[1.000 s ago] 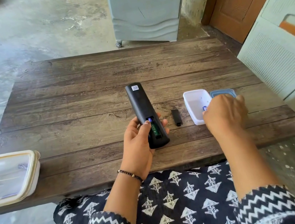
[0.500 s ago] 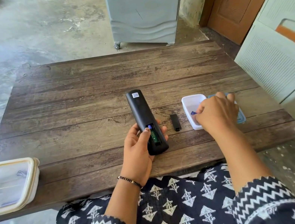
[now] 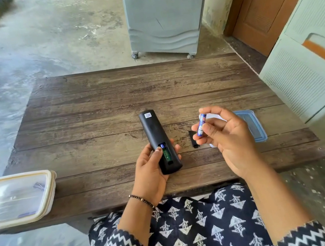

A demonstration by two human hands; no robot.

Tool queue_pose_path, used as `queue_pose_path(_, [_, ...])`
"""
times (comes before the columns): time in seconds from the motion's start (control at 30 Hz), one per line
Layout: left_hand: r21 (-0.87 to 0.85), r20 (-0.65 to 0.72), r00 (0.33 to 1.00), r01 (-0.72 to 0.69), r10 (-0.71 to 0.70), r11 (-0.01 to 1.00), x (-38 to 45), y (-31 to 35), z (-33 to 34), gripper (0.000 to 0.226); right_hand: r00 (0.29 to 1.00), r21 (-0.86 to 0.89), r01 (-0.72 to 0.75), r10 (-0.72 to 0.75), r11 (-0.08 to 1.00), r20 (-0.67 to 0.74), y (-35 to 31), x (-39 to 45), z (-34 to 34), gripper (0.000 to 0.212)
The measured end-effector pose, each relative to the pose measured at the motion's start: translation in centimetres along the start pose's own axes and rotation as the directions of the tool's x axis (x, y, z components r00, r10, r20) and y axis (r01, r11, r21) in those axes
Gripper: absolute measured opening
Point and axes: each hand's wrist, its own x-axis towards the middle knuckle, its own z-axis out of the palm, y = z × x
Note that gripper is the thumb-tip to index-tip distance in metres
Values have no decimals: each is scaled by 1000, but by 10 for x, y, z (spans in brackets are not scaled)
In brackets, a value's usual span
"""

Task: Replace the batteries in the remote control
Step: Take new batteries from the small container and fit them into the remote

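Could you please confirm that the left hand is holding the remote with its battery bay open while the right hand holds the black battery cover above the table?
Not quite. In the head view the right hand pinches a blue battery, not the cover; the black battery cover lies on the table. The rest holds: the left hand holds the remote with its bay open.

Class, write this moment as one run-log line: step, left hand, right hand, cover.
step: battery fetched | left hand: holds remote, bay open | right hand: fingers pinch battery | cover: on table
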Motion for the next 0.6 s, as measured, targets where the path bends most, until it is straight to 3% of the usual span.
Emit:
queue_pose_path(0.2, [4,-24,1000,18,-18,1000,3,0,3,28,986,243,-115,140,963,-87,4,-2,13,11])
queue_pose_path(0.3, [-29,-23,999,31,-32,999,3,0,1,27,976,223,-77,119,972,-182,18,-4,20,9])
queue_pose_path(0.43, [10,-24,998,57,-57,998,5,1,-3,30,986,-134,64,-84,989,-145,37,-9,29,14])
queue_pose_path(0.53, [6,-20,998,61,-61,998,6,1,-4,24,981,-424,159,-192,892,-35,45,-13,30,25])
queue_pose_path(0.6, [1,-18,998,56,-56,998,6,1,-4,23,958,-567,269,-279,778,71,49,-16,29,19])
